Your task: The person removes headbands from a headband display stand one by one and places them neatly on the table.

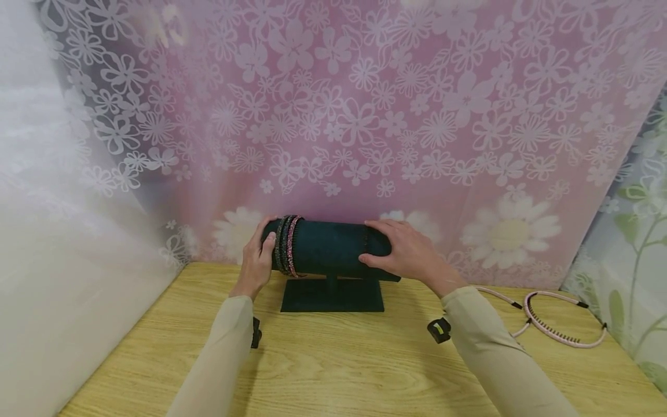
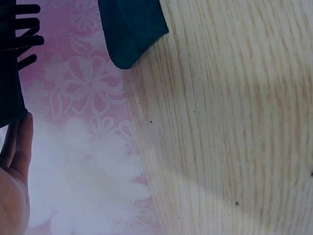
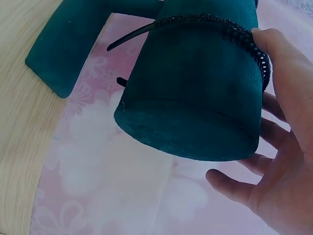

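A dark green cylindrical headband display stand (image 1: 328, 246) stands on the table, its roll lying sideways. Pink and dark glittery headbands (image 1: 293, 249) sit round its left part. At that end my left hand (image 1: 255, 263) grips the roll, thumb in front and fingers over the top; only its fingertips at the rim show in the left wrist view. Near the other end, a black beaded headband (image 3: 195, 19) arches over the roll, its tips standing out below. My right hand (image 1: 409, 252) holds this headband, with the thumb against it in front and several fingers behind the roll.
Pale pink headbands with dark tips, one with teeth (image 1: 586, 346), lie at the right of the wooden table (image 1: 333, 370), partly behind my right sleeve. A pink flowered curtain (image 1: 333, 116) hangs close behind the stand. Pale sheeting (image 1: 68, 231) flanks the left side.
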Demonstrator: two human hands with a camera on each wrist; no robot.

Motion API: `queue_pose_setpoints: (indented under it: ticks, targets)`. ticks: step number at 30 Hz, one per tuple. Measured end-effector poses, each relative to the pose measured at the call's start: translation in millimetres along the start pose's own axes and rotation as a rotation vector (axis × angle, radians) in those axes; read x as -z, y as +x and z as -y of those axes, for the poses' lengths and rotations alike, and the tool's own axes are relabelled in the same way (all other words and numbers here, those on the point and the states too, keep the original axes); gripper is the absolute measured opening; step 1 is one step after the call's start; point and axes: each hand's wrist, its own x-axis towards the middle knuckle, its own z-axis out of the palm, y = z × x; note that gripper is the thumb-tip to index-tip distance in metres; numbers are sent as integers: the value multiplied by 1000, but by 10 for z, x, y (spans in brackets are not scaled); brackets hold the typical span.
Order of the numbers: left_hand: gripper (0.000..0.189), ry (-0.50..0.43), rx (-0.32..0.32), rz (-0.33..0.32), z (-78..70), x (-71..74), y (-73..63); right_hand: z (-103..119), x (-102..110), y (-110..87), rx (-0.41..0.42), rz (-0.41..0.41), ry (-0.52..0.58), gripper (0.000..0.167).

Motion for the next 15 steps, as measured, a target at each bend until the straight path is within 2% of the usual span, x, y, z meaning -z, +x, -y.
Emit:
queue_pose_setpoints:
  ticks: [15]
  targets:
    - [49, -5, -12, -5, 15, -5, 7, -75, 30, -50, -9, 3, 4, 81]
